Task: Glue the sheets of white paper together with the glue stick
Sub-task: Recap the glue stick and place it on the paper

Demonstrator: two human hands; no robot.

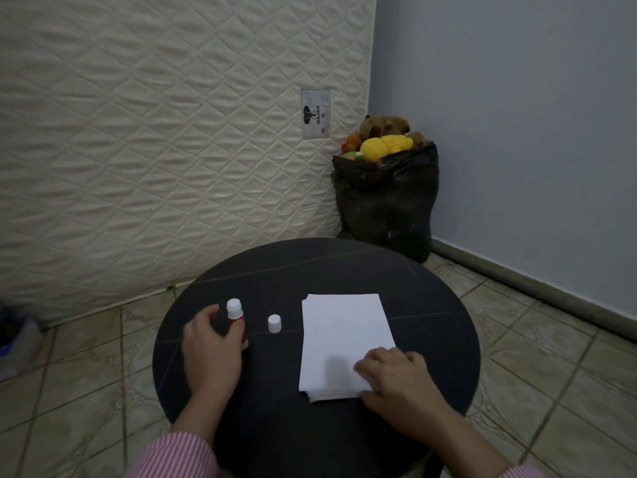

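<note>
My left hand (210,343) fingers pinch the upright red-and-white glue stick (237,320); its cap (274,323) stands just right. My right hand (396,377) fingers press flat on the white paper stack (344,336).

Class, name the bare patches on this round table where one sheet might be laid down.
Free: the far half of the table beyond the paper stack, and the near edge between both wrists. Crowded: the left strip with glue stick, cap and left hand.
</note>
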